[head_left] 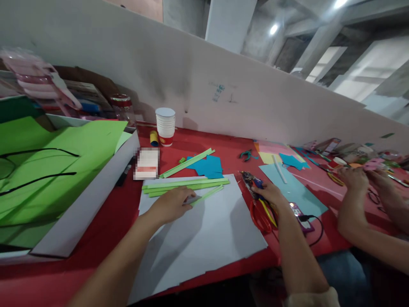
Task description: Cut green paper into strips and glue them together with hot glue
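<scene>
My left hand (172, 204) rests on a white board (204, 238), fingers pinched on the end of a thin green paper strip (209, 194). More green strips (185, 184) lie stacked just beyond it. My right hand (270, 194) reaches to the board's right edge, fingers closed over tools there: a dark blue-tipped tool (252, 181) and red-handled scissors (260, 215) lie under and beside it. What exactly it grips is hidden.
A box lid with green paper (64, 162) stands at left. Paper cups (165, 125), blue paper pieces (207, 165), a light blue sheet (294, 192) and pliers (246, 154) lie on the red table (105, 221). Another person's hands (367, 183) work at right.
</scene>
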{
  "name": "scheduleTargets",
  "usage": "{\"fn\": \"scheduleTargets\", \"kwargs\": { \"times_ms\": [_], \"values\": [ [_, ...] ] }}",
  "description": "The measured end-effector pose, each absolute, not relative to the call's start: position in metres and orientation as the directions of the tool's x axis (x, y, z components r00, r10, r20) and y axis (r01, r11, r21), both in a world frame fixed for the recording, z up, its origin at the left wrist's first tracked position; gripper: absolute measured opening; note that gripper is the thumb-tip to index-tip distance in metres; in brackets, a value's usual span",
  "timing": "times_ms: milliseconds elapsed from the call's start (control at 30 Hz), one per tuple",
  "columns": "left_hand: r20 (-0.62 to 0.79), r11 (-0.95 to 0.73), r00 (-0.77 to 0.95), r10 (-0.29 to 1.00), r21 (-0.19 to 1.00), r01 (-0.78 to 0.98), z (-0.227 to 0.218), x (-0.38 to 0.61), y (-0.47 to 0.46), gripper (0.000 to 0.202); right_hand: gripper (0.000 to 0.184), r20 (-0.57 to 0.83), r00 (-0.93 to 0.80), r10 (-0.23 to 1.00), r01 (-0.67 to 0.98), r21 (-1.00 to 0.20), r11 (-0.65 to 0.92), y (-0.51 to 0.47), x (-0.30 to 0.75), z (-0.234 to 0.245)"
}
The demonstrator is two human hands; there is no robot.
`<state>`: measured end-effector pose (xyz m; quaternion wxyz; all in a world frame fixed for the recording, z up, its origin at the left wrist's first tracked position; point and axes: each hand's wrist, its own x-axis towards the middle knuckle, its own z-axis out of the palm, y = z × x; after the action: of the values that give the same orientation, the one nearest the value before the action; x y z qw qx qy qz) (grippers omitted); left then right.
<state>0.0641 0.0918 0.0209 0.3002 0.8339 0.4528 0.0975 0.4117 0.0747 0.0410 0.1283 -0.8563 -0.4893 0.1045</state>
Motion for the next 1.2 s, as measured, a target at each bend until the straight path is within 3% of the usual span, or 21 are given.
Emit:
{"fn": "scheduleTargets", "kwargs": {
  "times_ms": [300, 400, 500, 567, 700, 867, 1200],
  "values": [
    [-0.131, -0.371, 0.566, 0.814, 0.634, 0.679, 0.023, 0.062, 0.094, 0.036, 0.022, -0.06, 0.549, 0.834, 0.489, -0.786, -0.379, 0.068, 0.394, 0.058],
    [-0.116, -0.377, 0.56, 0.82, 0.626, 0.683, 0.024, 0.063, 0.094, 0.033, 0.031, -0.087, 0.479, 0.873, 0.182, -0.963, -0.196, 0.055, 0.377, 0.073],
    [-0.098, -0.393, 0.573, 0.814, 0.633, 0.667, 0.023, 0.064, 0.095, 0.033, 0.033, -0.143, 0.393, 0.908, -0.049, -0.99, -0.135, 0.037, 0.355, 0.077],
    [-0.09, -0.408, 0.588, 0.804, 0.637, 0.655, 0.021, 0.064, 0.096, 0.034, 0.032, -0.146, 0.323, 0.935, -0.02, -0.989, -0.148, 0.024, 0.341, 0.073],
    [-0.08, -0.429, 0.607, 0.791, 0.635, 0.642, 0.017, 0.063, 0.098, 0.034, 0.036, -0.125, 0.122, 0.985, 0.286, -0.946, -0.155, 0.001, 0.319, 0.054],
    [-0.09, -0.435, 0.609, 0.788, 0.618, 0.655, 0.017, 0.064, 0.099, 0.035, 0.035, -0.097, 0.086, 0.992, 0.597, -0.791, -0.129, -0.015, 0.306, 0.038],
    [-0.093, -0.448, 0.623, 0.777, 0.614, 0.65, 0.017, 0.063, 0.098, 0.034, 0.034, -0.065, 0.142, 0.988, 0.727, -0.67, -0.148, -0.007, 0.301, 0.034]
  ]
}}
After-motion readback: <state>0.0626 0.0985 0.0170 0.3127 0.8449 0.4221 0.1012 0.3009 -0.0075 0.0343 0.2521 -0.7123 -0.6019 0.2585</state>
